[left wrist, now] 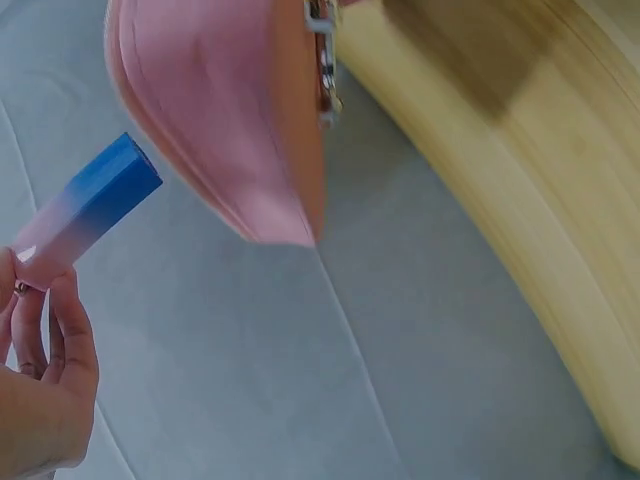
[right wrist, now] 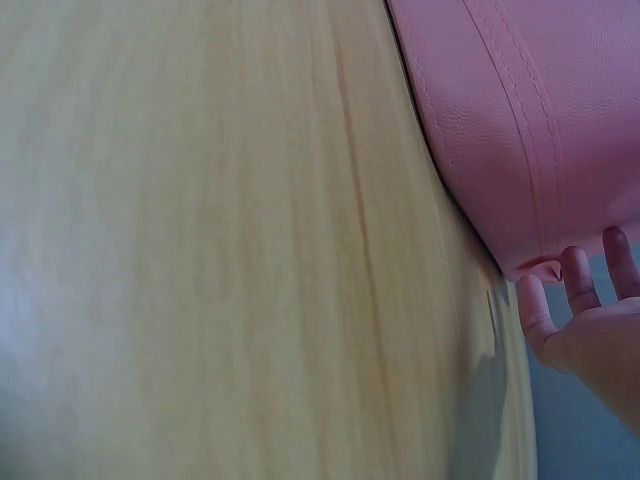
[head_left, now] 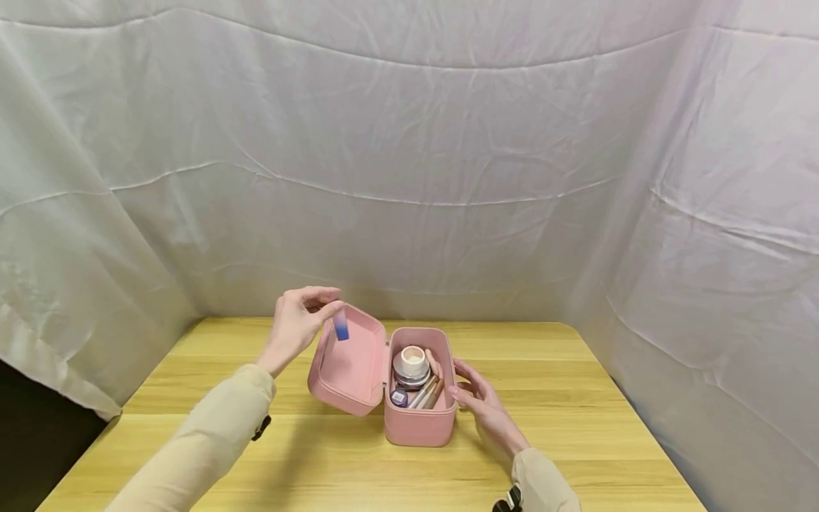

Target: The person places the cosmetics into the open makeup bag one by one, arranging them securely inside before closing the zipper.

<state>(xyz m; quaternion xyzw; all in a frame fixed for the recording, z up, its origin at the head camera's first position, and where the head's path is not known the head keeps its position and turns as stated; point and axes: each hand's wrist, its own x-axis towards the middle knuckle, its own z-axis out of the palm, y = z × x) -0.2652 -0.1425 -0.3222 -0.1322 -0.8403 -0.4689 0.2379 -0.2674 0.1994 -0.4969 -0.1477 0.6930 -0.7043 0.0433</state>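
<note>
A pink cosmetic case (head_left: 419, 429) stands on the table with its lid (head_left: 352, 363) swung out to the left. My left hand (head_left: 299, 320) is raised over the lid's far left corner and pinches a slim, square-sided lipstick tube (left wrist: 95, 205) that fades from pink to blue, its blue end pointing away from the fingers. Against the case's right side rests my right hand (head_left: 483, 405), thumb by the rim and fingers along the outer wall. In the right wrist view, its fingertips (right wrist: 535, 300) lie at the case's lower corner.
Inside the case are a white-topped jar (head_left: 413, 357) on a round silvery container, a small purple-capped item (head_left: 399, 397) and several slim tubes (head_left: 425, 395). The wooden table (head_left: 537, 370) is bordered by hanging grey-white cloth (head_left: 409, 235) at the back and sides.
</note>
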